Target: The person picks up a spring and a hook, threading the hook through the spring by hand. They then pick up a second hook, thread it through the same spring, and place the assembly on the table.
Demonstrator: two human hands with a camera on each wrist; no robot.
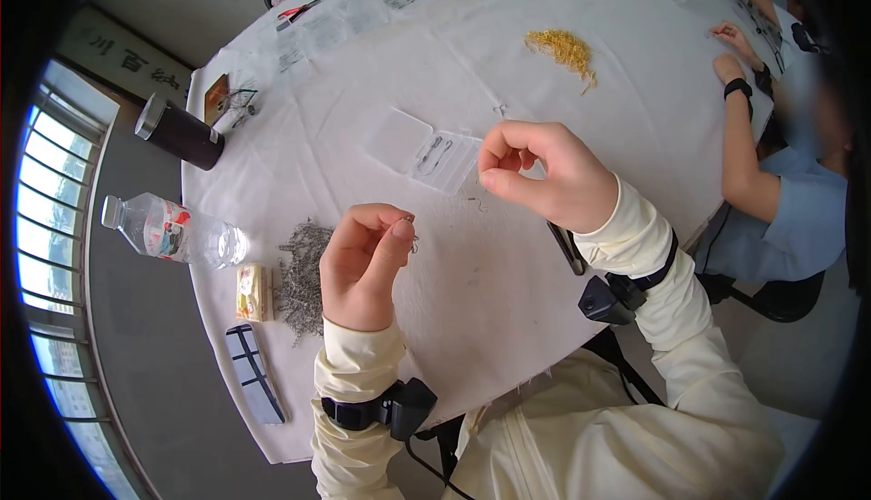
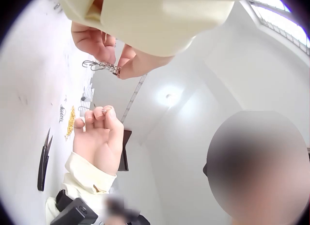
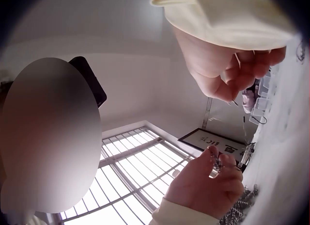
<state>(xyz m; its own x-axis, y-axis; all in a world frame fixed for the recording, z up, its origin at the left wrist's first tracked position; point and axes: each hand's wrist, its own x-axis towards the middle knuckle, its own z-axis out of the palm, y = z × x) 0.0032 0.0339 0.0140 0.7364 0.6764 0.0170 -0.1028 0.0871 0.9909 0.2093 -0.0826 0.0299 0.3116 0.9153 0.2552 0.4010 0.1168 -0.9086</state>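
My left hand pinches a small bunch of looped metal wire pieces between thumb and fingers, over the near side of the table. Higher and to the right, my right hand pinches a thin bit of metal wire at its fingertips; its exact kind is too small to tell. Just beyond the hands lies a clear plastic box, lid open, with a few dark wire hooks inside. A tangled heap of grey metal pieces lies left of my left hand.
Black snips lie beside my right wrist. Along the left edge are a water bottle, a dark tumbler, a tissue pack and a dark-striped flat case. A gold heap lies farther back. Another person sits right.
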